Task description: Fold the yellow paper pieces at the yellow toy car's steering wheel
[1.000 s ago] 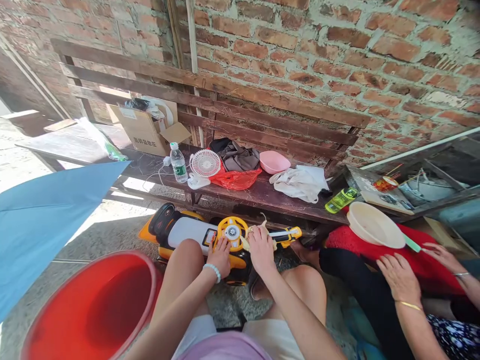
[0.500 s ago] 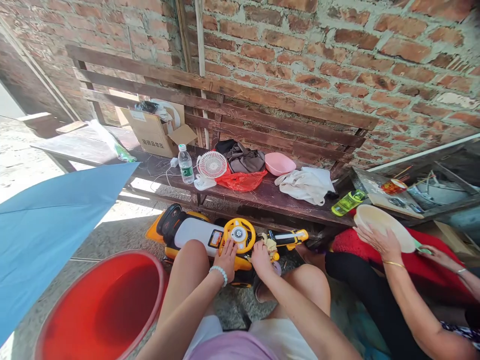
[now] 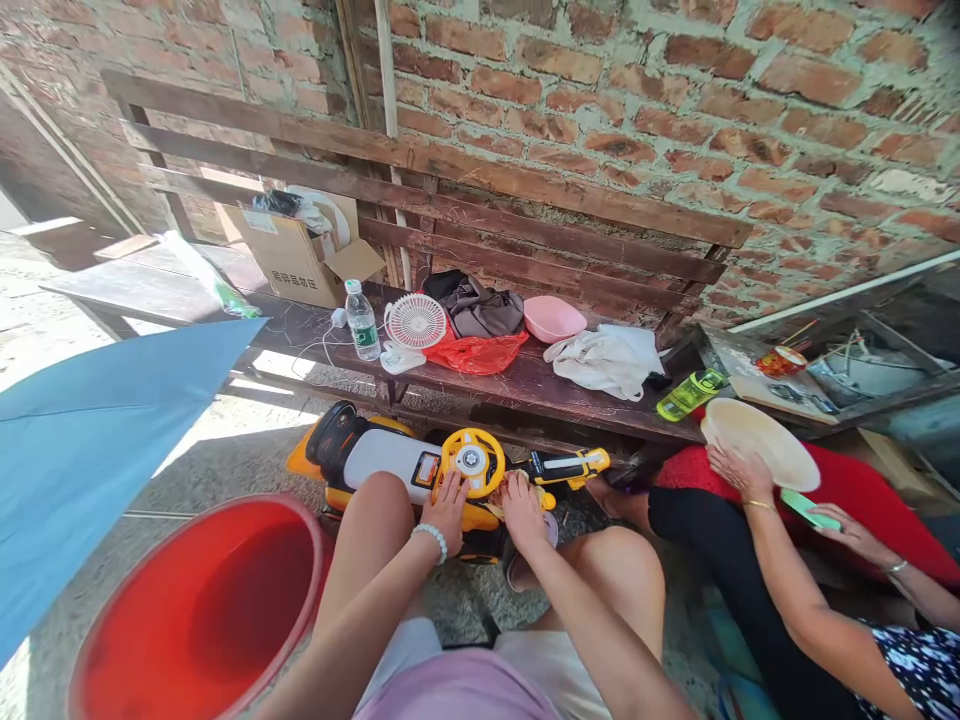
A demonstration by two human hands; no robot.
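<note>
A yellow, white and black ride-on toy car stands on the ground in front of my knees. My left hand, a beaded bracelet on its wrist, rests on the toy with fingers stretched against the lower edge of its yellow steering wheel. Just right of the wheel, my right hand presses a crumpled pale yellow cloth onto the front of the toy. Most of that cloth is hidden under my fingers. A yellow and black arm sticks out ahead of the toy.
A large red tub stands at my left, below a blue fabric panel. The wooden bench holds a bottle, fan and pink basin. At right, a co-worker holds a cream bowl and green object.
My right hand has flattened over the cloth, covering more of it. My left hand stays by the wheel. The co-worker's green object has come away from the bowl. The view has shifted slightly.
</note>
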